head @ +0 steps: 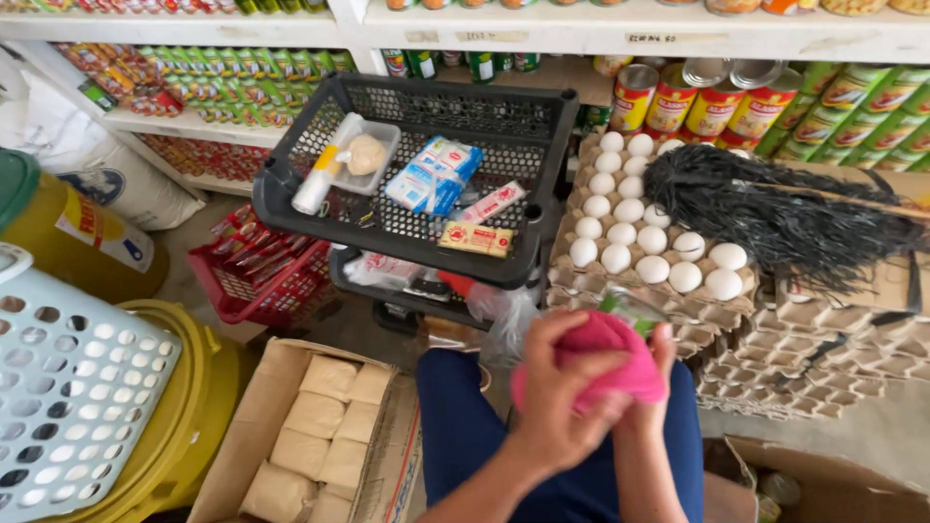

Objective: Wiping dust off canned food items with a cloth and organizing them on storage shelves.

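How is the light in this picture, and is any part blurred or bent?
Head view: soft, even light, no strong glare; eggs and black crate are sharp; hands with the pink cloth look slightly soft; shelf edges bend a little from the wide lens.

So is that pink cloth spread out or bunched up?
Bunched up. The pink cloth is wadded into a ball between the left hand and right hand, above the lap.
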